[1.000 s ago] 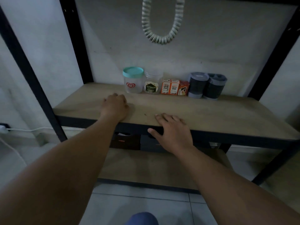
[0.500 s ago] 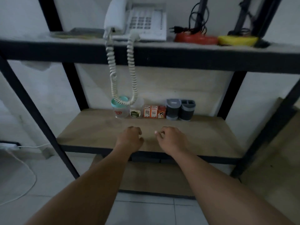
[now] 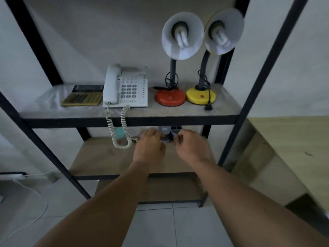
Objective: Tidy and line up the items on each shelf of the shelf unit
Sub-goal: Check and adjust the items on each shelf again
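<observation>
Top shelf (image 3: 222, 111) L→R: calculator (image 3: 81, 99), phone (image 3: 131, 90), 2 lamps (image 3: 185, 97).

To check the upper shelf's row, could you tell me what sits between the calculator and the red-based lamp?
In the head view, the white telephone sits between the calculator and the red-based lamp.

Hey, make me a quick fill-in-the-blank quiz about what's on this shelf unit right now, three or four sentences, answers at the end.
1. The lamp standing next to the telephone has a base coloured ____.
2. The lamp nearest the right post has a base coloured ____.
3. Left of the telephone lies a ____.
4. The coiled telephone cord hangs over the shelf's ____ edge.

Missing words: orange-red; yellow; calculator; front
</observation>
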The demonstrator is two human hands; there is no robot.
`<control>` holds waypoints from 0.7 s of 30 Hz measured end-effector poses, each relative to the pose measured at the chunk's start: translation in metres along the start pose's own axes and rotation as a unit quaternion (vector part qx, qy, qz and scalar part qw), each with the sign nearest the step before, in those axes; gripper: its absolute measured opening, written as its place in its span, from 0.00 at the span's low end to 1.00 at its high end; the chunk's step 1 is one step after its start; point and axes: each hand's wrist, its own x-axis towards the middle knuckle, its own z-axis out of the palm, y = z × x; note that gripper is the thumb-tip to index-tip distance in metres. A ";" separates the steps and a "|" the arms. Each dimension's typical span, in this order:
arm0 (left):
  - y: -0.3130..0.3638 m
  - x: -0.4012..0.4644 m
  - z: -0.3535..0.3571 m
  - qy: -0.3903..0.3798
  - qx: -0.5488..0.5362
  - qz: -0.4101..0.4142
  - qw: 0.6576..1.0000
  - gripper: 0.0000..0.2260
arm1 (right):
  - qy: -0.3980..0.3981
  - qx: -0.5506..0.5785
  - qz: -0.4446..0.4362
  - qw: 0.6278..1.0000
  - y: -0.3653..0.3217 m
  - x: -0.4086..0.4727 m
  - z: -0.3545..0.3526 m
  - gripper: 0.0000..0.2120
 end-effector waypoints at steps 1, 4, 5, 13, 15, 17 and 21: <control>0.008 0.008 -0.011 -0.002 0.003 0.001 1.000 0.14 | 0.004 -0.005 -0.002 1.000 0.001 0.002 -0.017 0.10; 0.029 0.030 -0.033 -0.023 0.008 0.005 1.000 0.16 | 0.020 -0.010 0.002 1.000 0.011 0.012 -0.060 0.09; 0.034 0.036 -0.036 -0.030 0.003 0.006 1.000 0.16 | 0.027 -0.008 0.003 1.000 0.016 0.016 -0.070 0.09; 0.048 0.079 -0.010 -0.076 0.005 0.007 0.997 0.21 | 0.028 -0.026 0.000 0.999 0.052 0.086 -0.103 0.22; 0.045 0.083 0.002 -0.062 -0.004 0.008 0.998 0.21 | 0.023 -0.024 0.010 0.999 0.055 0.109 -0.097 0.27; 0.039 0.085 0.011 -0.024 0.007 0.022 0.999 0.20 | 0.024 -0.017 0.024 0.999 0.058 0.129 -0.089 0.31; 0.025 0.092 0.023 0.014 0.031 0.053 0.998 0.24 | 0.009 -0.014 0.050 0.999 0.068 0.162 -0.069 0.41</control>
